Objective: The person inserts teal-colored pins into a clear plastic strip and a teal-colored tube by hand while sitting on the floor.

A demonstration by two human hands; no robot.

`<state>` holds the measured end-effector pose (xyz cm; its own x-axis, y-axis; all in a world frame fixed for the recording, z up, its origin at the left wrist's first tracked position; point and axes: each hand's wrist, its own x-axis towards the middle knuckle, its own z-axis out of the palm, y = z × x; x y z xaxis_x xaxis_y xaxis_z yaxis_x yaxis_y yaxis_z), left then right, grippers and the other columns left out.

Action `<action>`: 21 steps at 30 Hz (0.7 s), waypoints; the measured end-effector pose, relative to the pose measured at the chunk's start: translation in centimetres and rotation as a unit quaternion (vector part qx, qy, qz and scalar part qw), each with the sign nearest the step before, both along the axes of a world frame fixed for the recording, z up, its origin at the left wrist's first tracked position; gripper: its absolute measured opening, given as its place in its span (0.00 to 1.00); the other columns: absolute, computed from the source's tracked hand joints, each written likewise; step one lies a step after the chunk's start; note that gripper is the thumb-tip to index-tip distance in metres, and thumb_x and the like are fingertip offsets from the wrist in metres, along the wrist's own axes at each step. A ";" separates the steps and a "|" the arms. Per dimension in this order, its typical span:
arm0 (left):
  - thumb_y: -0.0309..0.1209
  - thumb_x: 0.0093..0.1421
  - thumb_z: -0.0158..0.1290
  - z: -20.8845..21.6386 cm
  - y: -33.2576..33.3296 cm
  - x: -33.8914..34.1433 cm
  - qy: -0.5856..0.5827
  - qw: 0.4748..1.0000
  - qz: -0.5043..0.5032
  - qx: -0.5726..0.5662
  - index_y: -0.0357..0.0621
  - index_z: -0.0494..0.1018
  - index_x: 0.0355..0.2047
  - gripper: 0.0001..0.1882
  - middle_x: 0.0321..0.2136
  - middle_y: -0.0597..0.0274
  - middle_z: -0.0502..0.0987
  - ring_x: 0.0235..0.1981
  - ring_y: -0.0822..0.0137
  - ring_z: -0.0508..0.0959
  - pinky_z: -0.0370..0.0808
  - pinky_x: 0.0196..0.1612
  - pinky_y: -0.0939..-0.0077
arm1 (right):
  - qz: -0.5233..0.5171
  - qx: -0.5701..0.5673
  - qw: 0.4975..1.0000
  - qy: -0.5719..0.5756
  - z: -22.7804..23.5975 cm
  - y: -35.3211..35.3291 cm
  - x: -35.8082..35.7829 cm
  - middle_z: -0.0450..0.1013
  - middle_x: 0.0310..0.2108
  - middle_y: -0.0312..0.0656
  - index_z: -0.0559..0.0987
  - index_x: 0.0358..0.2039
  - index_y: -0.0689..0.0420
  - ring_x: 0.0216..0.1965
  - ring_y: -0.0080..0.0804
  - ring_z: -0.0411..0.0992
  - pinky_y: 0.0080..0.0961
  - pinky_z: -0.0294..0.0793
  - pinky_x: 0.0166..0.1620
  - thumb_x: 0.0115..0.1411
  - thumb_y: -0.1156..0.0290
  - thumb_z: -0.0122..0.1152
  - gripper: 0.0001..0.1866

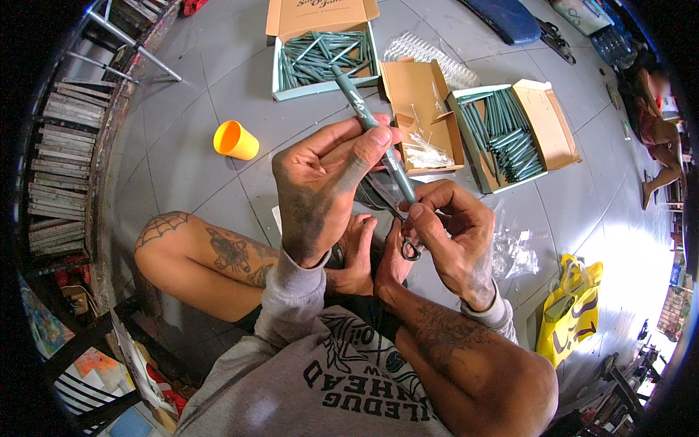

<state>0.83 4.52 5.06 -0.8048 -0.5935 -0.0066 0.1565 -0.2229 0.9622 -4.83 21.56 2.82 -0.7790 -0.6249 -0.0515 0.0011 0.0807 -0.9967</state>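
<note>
Above my crossed feet, both hands hold one dark green pen-like tube point(397, 173) with small white markings, tilted with its upper end to the left. My left hand point(328, 175) is closed on its middle, thumb pressed on top. My right hand point(451, 229) pinches its lower end. Below those fingers hangs a black ring like a scissors handle point(411, 251); its other parts are mostly hidden. Beyond my hands, an open box point(275, 86) holds many similar green tubes. A second such box point(473, 164) stands to the right, and a brown carton point(450, 142) of thin white pieces lies between them.
On the grey tiled floor, an orange cup point(237, 140) lies to the left. Clear plastic bags point(517, 251) and a yellow bag point(571, 309) are at the right. Bubble wrap point(429, 58) lies behind the boxes. Another person point(659, 131) sits at the far right.
</note>
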 end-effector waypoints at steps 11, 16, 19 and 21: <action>0.30 0.64 0.59 0.3 -0.1 -0.1 0.002 1.000 0.006 -0.004 0.29 0.77 0.47 0.17 0.38 0.48 0.83 0.34 0.65 0.84 0.82 0.40 0.74 | -0.028 -0.018 0.999 0.015 -0.6 -0.1 0.2 0.76 0.26 0.39 0.77 0.30 0.63 0.28 0.22 0.74 0.23 0.74 0.34 0.58 0.75 0.61 0.04; 0.31 0.64 0.59 0.3 -0.2 -0.1 0.009 1.000 0.007 -0.012 0.29 0.77 0.47 0.17 0.38 0.48 0.83 0.34 0.65 0.84 0.82 0.40 0.73 | -0.016 0.010 1.000 0.019 -0.4 0.0 0.1 0.76 0.28 0.41 0.77 0.29 0.63 0.28 0.21 0.74 0.21 0.73 0.33 0.59 0.76 0.60 0.04; 0.31 0.63 0.59 0.4 -0.2 -0.2 0.012 1.000 0.009 -0.012 0.29 0.78 0.47 0.17 0.38 0.48 0.83 0.34 0.64 0.84 0.82 0.40 0.73 | -0.024 0.017 0.999 0.026 -0.4 0.0 0.0 0.75 0.24 0.39 0.78 0.29 0.62 0.27 0.22 0.73 0.23 0.73 0.32 0.56 0.75 0.60 0.04; 0.31 0.63 0.59 0.4 -0.2 -0.3 0.016 1.000 0.007 -0.013 0.30 0.78 0.47 0.17 0.38 0.49 0.84 0.34 0.64 0.84 0.82 0.40 0.72 | -0.025 0.021 0.999 0.029 -0.5 0.0 0.0 0.75 0.24 0.39 0.78 0.29 0.61 0.26 0.22 0.73 0.23 0.73 0.32 0.56 0.75 0.59 0.04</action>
<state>0.54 4.34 5.49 -0.7957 -0.6046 0.0356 0.1910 -0.1947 0.9621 -4.83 21.55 2.34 -0.8111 -0.5841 -0.0314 -0.0506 0.1235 -0.9910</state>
